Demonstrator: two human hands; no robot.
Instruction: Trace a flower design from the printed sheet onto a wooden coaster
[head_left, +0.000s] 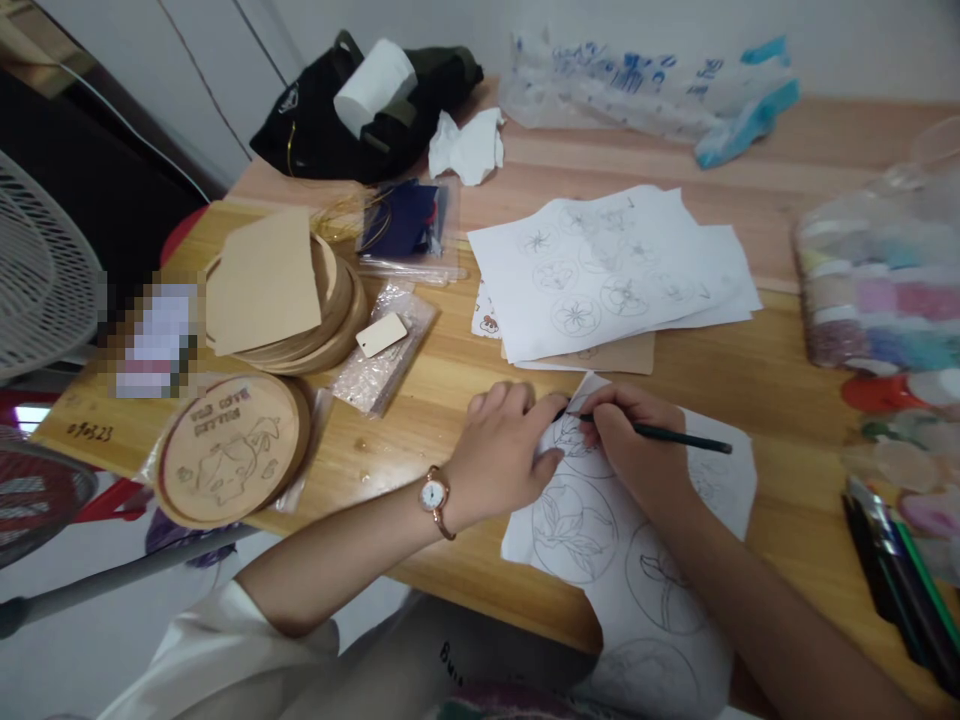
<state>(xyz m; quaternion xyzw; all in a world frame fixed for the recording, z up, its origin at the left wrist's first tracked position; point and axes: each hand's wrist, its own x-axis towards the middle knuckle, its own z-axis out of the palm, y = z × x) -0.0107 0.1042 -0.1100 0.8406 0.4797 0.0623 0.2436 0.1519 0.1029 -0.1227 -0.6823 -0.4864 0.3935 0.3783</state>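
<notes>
My right hand (637,440) grips a dark green pencil (682,436), its tip end against a sheet of paper (517,540) with plant drawings inside circles. That sheet hangs over the table's front edge, and its top corner lies under both hands. My left hand (502,450), with a watch (433,494) at the wrist, rests on the table at the sheet's upper left. Its thumb and index finger are apart, and the index fingertip presses near the drawing by the pencil. Fingers of the right hand hide the pencil's point.
Behind my hands lies a stack of printed sheets (517,300). At left are round wooden pieces (225,450), a brown card (270,280) and a small wooden tag (382,335). Paint jars (877,300) and brushes (907,580) stand at right, a black bag (315,120) at the back.
</notes>
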